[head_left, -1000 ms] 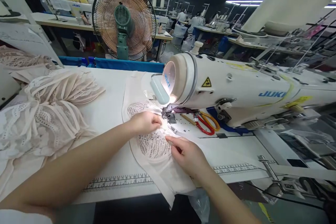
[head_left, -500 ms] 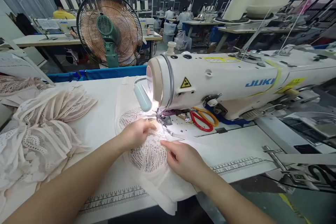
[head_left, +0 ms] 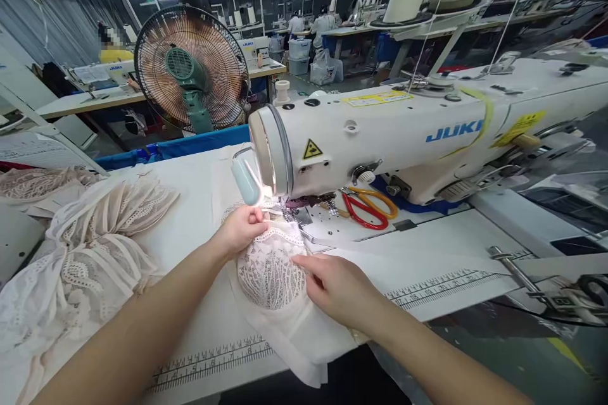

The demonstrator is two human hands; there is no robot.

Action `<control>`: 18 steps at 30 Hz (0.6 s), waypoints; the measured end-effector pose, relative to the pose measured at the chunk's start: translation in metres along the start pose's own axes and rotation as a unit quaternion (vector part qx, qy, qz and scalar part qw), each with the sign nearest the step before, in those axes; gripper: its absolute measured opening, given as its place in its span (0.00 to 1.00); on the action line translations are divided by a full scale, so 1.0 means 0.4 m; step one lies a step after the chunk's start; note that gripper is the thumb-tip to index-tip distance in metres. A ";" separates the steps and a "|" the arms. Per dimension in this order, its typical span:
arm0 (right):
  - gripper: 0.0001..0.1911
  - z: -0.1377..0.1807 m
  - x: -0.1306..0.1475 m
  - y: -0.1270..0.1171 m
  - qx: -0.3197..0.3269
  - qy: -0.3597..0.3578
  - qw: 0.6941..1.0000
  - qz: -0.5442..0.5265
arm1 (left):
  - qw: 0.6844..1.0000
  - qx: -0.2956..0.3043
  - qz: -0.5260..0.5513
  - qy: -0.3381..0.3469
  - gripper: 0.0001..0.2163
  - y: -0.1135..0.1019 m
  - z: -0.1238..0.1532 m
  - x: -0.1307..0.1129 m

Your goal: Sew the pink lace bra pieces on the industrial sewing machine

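Note:
A pale lace bra (head_left: 272, 275) lies under the head of a white sewing machine (head_left: 380, 133), its rounded patterned cup toward me. My left hand (head_left: 237, 231) pinches the bra's upper edge between thumb and fingers, just left of the brightly lit needle area. On the cup's right side rests my right hand (head_left: 339, 288), thumb and index finger closed on the lace, the other fingers curled under. The needle tip is hard to make out in the glare. Loose pale straps of the bra hang toward the table's front edge.
Left of my arm is a heap of similar lace pieces (head_left: 95, 259). Scissors with red and yellow handles (head_left: 365, 210) lie beneath the machine arm. A printed ruler (head_left: 213, 359) runs along the table front. Behind stands a large fan (head_left: 190, 69); other people work farther back.
My view has shifted slightly. The left hand has lifted the bra's upper edge a little, and the cup looks rounder and more raised. The right hand stays at the cup's side.

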State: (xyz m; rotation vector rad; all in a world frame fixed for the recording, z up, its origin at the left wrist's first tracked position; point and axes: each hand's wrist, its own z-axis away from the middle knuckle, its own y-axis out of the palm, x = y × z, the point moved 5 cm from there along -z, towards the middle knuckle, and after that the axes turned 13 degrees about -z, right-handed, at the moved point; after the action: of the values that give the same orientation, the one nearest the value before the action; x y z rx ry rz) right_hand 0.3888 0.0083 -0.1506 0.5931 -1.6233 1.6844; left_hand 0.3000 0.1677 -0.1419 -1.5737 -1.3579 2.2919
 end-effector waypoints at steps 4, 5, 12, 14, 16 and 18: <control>0.24 0.000 -0.004 -0.002 -0.005 -0.003 1.000 0.011 | 0.987 -0.047 -0.142 0.051 0.05 0.012 0.029 -0.020; 0.24 -0.001 -0.004 -0.003 -0.006 -0.004 1.000 0.016 | 0.981 -0.040 -0.189 0.037 0.06 0.018 0.036 -0.022; 0.21 -0.008 -0.009 -0.002 0.014 0.007 0.998 0.062 | 0.919 0.005 -0.392 -0.034 0.14 0.052 0.065 -0.017; 0.20 -0.012 -0.012 -0.001 0.018 0.008 0.997 0.073 | 0.886 0.031 -0.463 0.013 0.16 0.066 0.062 -0.025; 0.19 -0.019 -0.015 -0.003 0.016 0.008 0.996 0.083 | 0.856 0.054 -0.513 0.040 0.19 0.076 0.056 -0.034; 0.18 -0.027 -0.018 -0.008 0.014 0.012 0.995 0.095 | 0.838 0.062 -0.540 0.047 0.20 0.078 0.047 -0.045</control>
State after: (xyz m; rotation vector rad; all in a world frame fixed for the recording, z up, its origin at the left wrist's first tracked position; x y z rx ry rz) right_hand 0.3972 0.0175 -0.1550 0.4413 -1.6869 1.8464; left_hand 0.3068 0.1283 -0.1480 -0.5445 -1.4579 1.4957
